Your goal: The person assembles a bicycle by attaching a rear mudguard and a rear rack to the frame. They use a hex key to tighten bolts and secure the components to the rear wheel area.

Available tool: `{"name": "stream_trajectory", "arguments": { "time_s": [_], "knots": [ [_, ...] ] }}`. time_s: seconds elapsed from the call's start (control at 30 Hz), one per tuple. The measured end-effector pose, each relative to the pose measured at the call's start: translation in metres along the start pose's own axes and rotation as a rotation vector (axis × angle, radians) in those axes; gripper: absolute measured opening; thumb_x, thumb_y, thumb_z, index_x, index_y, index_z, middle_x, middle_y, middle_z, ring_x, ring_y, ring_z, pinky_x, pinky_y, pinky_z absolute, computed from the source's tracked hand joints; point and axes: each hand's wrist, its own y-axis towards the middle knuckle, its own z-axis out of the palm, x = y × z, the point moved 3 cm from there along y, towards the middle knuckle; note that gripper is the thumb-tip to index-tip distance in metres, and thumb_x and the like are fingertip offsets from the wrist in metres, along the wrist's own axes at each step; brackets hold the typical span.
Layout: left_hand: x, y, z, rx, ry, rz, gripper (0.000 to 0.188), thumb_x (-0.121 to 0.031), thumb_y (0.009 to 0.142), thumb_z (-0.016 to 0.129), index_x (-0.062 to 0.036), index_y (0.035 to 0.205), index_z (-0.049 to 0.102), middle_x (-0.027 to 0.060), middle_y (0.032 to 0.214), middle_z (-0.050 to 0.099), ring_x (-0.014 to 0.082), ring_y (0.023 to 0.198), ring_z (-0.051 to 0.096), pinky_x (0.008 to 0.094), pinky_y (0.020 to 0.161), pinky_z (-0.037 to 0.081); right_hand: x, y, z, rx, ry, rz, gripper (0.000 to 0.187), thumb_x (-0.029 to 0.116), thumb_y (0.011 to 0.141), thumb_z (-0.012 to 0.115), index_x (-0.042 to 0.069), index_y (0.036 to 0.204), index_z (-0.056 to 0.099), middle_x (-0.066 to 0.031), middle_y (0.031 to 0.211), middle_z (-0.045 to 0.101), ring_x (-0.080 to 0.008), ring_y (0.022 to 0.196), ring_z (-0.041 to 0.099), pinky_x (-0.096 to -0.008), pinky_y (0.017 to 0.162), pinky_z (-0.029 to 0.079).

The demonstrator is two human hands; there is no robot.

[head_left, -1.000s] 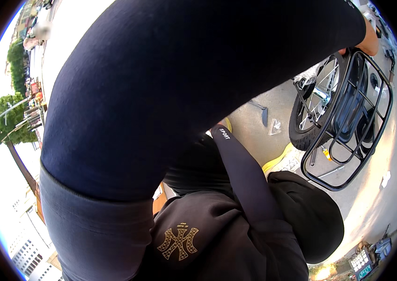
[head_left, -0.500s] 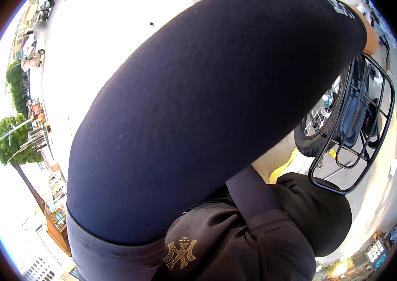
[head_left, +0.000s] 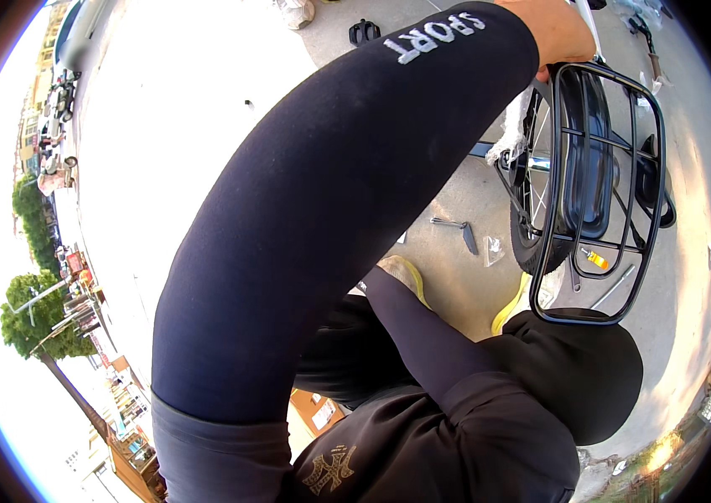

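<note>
My left arm, in a dark sleeve with pale lettering, reaches across to the upper right. At its end my left hand [head_left: 550, 32] is closed at the top end of a black tubular rack [head_left: 660, 151], beside a white tube; what its fingers grip is hidden. Under the rack are a glossy black fender [head_left: 588, 159] and a bicycle wheel with a thick black tyre [head_left: 531, 253]. Bubble wrap [head_left: 511, 138] hangs by the wheel. My right arm [head_left: 422, 323] bends away behind the left one, and its hand is hidden.
On the concrete lie a folding multi-tool [head_left: 464, 233], a small clear bag [head_left: 494, 250], a yellow-handled tool [head_left: 595, 258] and a metal rod [head_left: 614, 287]. A black pedal [head_left: 364, 33] lies at the top. A cardboard box [head_left: 318, 411] is below my arm. Motorbikes [head_left: 60, 101] stand far left.
My left arm has moved up and away, so its hand now shows at the rack. The rack and wheel sit further left in view. More floor, tools and both yellow-edged shoes have become visible.
</note>
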Motion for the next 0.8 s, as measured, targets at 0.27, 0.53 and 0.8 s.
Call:
{"name": "stream_trajectory", "arguments": {
  "time_s": [0.27,0.53,0.8],
  "knots": [
    [0.005,-0.017,0.009,-0.021,-0.615,-0.510,0.023,-0.018,0.079,0.063,-0.0015,0.089,0.075,0.0114,0.077,0.074,0.0201,0.069,0.075,0.0285,0.074,0.058,-0.001,-0.023,-0.022,-0.091,0.050,0.194,0.027,0.020,0.093,0.051,0.007,0.094,0.074,-0.0061,0.094,0.071,-0.0260,0.099,0.059,-0.0406,0.092,0.040],
    [0.001,-0.007,0.017,0.041,-0.570,-0.525,0.032,-0.022,0.079,0.064,0.0044,0.096,0.073,0.0128,0.072,0.071,0.0226,0.067,0.073,0.0329,0.067,0.057,-0.039,-0.121,-0.134,-0.467,1.231,1.012,0.020,0.017,0.095,0.057,0.000,0.103,0.051,-0.0252,0.088,0.066,-0.0450,0.082,0.065,-0.0520,0.075,0.051],
    [0.006,-0.003,0.015,0.044,-0.440,-0.496,0.031,-0.019,0.074,0.066,0.0072,0.089,0.073,0.0182,0.073,0.071,0.0281,0.069,0.073,0.0372,0.067,0.058,-0.062,-0.339,-0.378,-0.375,1.830,0.977,0.017,0.014,0.104,0.050,-0.001,0.111,0.053,-0.0086,0.097,0.062,-0.0158,0.089,0.061,-0.0302,0.080,0.049]
  ]
}}
